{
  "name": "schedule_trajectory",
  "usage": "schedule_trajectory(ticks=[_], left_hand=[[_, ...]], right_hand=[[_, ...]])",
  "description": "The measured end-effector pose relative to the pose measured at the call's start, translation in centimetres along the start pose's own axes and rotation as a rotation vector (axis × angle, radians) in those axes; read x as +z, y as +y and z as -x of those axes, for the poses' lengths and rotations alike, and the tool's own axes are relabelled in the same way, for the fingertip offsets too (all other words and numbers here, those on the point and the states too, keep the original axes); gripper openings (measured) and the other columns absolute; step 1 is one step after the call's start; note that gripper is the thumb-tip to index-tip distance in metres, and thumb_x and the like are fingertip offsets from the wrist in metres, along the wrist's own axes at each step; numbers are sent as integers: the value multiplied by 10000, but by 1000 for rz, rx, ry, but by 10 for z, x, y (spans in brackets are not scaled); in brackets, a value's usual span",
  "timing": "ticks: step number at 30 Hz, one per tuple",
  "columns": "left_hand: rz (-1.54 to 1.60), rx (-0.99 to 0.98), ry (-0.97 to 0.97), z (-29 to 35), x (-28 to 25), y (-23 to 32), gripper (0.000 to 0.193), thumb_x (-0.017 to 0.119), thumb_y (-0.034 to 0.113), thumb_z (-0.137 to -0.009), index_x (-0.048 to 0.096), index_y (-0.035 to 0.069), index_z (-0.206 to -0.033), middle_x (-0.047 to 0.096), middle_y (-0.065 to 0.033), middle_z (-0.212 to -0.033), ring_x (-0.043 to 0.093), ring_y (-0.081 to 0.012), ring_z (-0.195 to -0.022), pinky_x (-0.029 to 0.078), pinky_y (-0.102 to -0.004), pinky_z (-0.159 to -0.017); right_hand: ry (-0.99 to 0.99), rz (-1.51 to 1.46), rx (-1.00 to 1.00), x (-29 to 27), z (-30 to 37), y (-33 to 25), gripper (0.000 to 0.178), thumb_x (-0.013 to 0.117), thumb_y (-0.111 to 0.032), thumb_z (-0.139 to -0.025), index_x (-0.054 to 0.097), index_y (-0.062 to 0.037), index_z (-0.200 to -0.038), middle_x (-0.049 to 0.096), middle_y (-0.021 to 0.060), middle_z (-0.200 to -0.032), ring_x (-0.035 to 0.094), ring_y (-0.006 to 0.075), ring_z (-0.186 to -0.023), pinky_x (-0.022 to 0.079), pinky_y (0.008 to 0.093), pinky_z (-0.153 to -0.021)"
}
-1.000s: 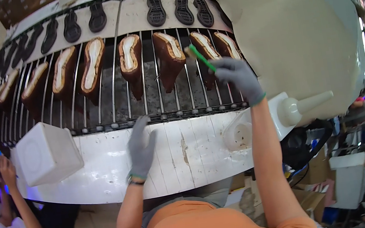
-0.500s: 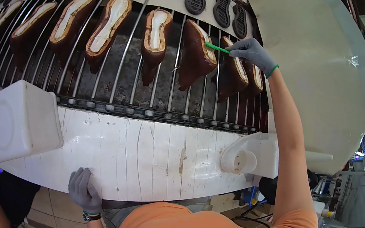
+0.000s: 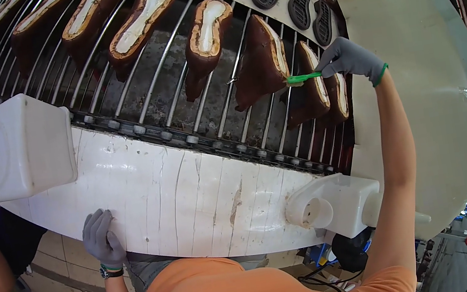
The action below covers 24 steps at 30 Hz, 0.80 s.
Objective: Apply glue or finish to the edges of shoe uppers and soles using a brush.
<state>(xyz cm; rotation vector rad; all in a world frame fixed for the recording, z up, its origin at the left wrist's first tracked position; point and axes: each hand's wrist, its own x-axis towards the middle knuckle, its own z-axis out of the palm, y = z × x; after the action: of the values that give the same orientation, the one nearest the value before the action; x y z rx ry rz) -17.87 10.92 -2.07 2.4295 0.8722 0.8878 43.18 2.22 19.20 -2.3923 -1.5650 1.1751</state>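
Our right hand (image 3: 348, 59), in a grey glove, pinches a green brush (image 3: 302, 79) with its tip against a brown shoe (image 3: 260, 62) lying on the rack of metal rods (image 3: 178, 103). Our left hand (image 3: 101, 237) rests with fingers seemingly loose on the near edge of the white ledge (image 3: 192, 195). A white jug (image 3: 23, 146) sits to the left, and a second jug (image 3: 335, 206) lies below the right arm.

Green brush (image 3: 302, 79) now against brown shoe (image 3: 260, 62).
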Motion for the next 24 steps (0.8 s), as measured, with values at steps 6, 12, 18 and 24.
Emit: schedule_trajectory(ticks=[6, 12, 18, 24], left_hand=[[-2, 14, 11, 1, 2, -3, 308, 440, 142, -884, 651, 1, -1058, 695, -147, -1003, 658, -351, -980, 477, -497, -930], [16, 23, 29, -7, 3, -5, 298, 444, 154, -897, 651, 5, -1051, 695, -149, -1005, 659, -359, -978, 474, -502, -942], [-11, 68, 87, 0, -7, -5, 280, 467, 121, -877, 661, 22, -1054, 699, -146, -994, 662, -365, -966, 473, -506, -948], [-53, -5, -84, -4, -6, 23, 350, 591, 178, -858, 623, 32, -1174, 636, -177, -1173, 584, -361, -1131, 418, -493, -1027]], right_hand=[[115, -51, -12, -5, -5, -5, 193, 777, -58, -750, 755, -18, -937, 697, 49, -765, 609, 99, -702, 481, 248, -642], [77, 82, 17, -4, -4, -14, 187, 792, -57, -702, 764, -37, -885, 681, 19, -700, 557, 66, -620, 442, 238, -567], [393, 313, 200, -8, 70, -52, 182, 774, -190, -655, 769, -110, -818, 695, 114, -749, 653, 266, -690, 512, 376, -661], [862, -309, -87, 84, 121, -100, 252, 749, -179, -784, 739, -18, -977, 695, 62, -764, 604, 105, -677, 483, 265, -646]])
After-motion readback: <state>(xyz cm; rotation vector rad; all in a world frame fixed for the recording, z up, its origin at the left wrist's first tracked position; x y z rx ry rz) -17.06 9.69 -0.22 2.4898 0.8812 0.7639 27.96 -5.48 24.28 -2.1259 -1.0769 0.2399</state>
